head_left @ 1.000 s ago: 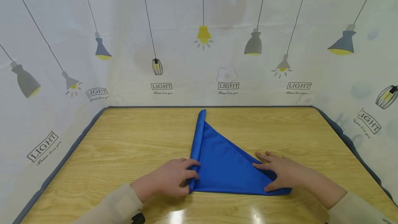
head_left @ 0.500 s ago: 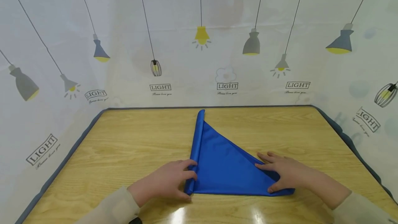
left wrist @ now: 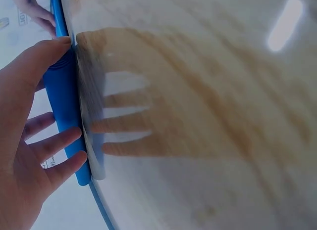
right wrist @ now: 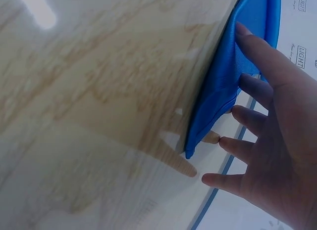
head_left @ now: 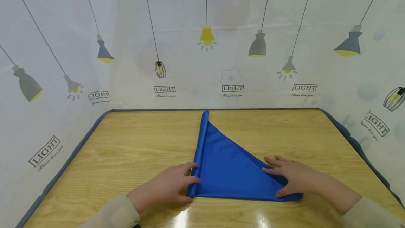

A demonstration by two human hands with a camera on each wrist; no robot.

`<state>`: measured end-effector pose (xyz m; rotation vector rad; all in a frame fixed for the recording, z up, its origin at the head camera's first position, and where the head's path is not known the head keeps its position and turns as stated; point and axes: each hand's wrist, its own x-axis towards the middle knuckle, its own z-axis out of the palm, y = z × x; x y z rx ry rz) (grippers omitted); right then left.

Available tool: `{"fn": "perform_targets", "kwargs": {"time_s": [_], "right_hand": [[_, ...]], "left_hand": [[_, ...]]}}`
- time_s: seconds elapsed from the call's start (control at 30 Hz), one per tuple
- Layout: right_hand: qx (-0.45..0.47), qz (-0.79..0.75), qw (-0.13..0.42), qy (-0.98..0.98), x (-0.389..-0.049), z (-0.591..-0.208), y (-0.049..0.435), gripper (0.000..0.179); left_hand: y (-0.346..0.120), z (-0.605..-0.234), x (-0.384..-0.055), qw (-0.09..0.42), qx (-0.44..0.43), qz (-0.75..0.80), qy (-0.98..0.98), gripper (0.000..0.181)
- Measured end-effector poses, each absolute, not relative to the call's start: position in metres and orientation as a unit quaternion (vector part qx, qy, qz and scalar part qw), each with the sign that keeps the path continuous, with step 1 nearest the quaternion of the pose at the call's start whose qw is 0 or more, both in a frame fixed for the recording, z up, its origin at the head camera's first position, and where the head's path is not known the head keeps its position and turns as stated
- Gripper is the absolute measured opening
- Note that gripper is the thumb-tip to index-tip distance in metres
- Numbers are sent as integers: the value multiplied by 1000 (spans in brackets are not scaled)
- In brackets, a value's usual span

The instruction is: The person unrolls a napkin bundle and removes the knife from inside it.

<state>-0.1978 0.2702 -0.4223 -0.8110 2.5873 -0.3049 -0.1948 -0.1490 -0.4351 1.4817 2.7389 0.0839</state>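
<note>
A shiny blue cloth (head_left: 234, 168) lies on the table, roughly triangular, its left side wound into a narrow roll (head_left: 200, 143) that runs away from me. My left hand (head_left: 166, 185) rests at the near part of this roll, fingertips over it and thumb by its near end. In the left wrist view the fingers (left wrist: 59, 143) are spread along the roll. At the cloth's right corner is my right hand (head_left: 299, 178), fingers spread along the slanting edge and thumb touching the cloth near its front edge. The right wrist view shows the loose corner (right wrist: 210, 111) beside these spread fingers.
The wood-grain table (head_left: 142, 133) reflects light near its front edge. A pale backdrop (head_left: 190, 69) printed with lamps surrounds its back and sides, with a dark border along the bottom. Light sleeves (head_left: 114, 212) cover both forearms.
My right hand and the cloth's right corner have shifted slightly right. My left hand has moved slightly left along with the near end of the roll.
</note>
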Motion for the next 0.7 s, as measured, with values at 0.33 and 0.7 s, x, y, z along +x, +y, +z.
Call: {"fn": "perform_targets", "kwargs": {"time_s": [0.33, 0.7], "right_hand": [[-294, -119, 202, 927, -197, -425, 277, 85], [-306, -121, 190, 925, -196, -425, 281, 86]], "left_hand": [[-154, -437, -193, 13, 485, -4, 874, 35], [-160, -439, -191, -20, 490, 3, 871, 32]]}}
